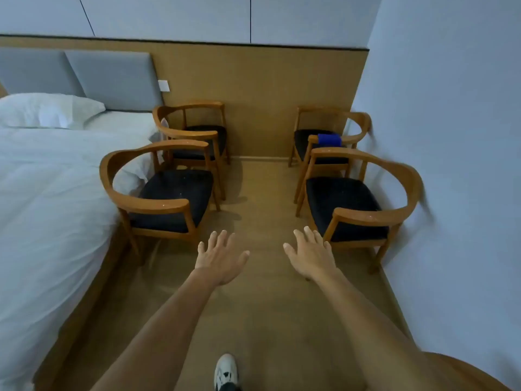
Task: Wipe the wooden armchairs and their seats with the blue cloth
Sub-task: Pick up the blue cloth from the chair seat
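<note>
Several wooden armchairs with black seats stand in two rows along a floor aisle. On the left are a near armchair (158, 204) and a far armchair (194, 131). On the right are a near armchair (363, 207) and a far armchair (332, 128). A folded blue cloth (329, 140) lies over the front armrest of the far right armchair. My left hand (220, 256) and my right hand (311, 253) are stretched out over the floor between the near chairs, fingers straight and spread, holding nothing and touching nothing.
A bed with white bedding (48, 198) and a pillow (50, 110) fills the left side, close behind the left chairs. A wood-panelled wall (259, 88) closes the far end. A pale wall (451, 165) runs along the right chairs. My shoe (226, 372) is on the floor.
</note>
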The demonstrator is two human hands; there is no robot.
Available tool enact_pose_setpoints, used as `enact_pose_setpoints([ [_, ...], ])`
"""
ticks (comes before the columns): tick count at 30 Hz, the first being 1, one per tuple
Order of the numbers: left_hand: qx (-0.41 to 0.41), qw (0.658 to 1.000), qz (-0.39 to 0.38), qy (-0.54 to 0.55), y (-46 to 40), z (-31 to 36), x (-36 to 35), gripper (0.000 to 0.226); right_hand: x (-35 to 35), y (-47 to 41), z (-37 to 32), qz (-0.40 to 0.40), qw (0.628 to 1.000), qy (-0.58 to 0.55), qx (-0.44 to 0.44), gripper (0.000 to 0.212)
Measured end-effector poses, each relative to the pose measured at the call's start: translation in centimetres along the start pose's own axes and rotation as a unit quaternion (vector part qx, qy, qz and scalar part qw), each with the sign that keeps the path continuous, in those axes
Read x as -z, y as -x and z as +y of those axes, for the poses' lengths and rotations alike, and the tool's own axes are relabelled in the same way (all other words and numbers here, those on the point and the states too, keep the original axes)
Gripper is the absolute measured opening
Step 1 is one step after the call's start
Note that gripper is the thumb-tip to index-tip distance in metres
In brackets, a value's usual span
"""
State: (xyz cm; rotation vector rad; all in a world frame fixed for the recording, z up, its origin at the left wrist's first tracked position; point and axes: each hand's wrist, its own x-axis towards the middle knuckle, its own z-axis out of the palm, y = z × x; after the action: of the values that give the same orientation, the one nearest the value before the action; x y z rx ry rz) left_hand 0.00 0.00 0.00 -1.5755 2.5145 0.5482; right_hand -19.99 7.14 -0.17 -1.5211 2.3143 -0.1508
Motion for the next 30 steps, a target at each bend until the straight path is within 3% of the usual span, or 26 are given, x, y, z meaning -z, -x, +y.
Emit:
enact_pose_setpoints([
  [15,-0.017,1.000,0.009,-0.013,-24.3,-5.0,8.5,0.068,2.4,-22.6,-4.4,-0.002,0.999,0.008,-0.033,0.059],
  [30,-0.044,0.998,-0.015,-0.030,-47.9,-0.6,12.2,0.066,7.0,-44.2,0.4,0.014,0.997,0.016,-0.071,0.060],
])
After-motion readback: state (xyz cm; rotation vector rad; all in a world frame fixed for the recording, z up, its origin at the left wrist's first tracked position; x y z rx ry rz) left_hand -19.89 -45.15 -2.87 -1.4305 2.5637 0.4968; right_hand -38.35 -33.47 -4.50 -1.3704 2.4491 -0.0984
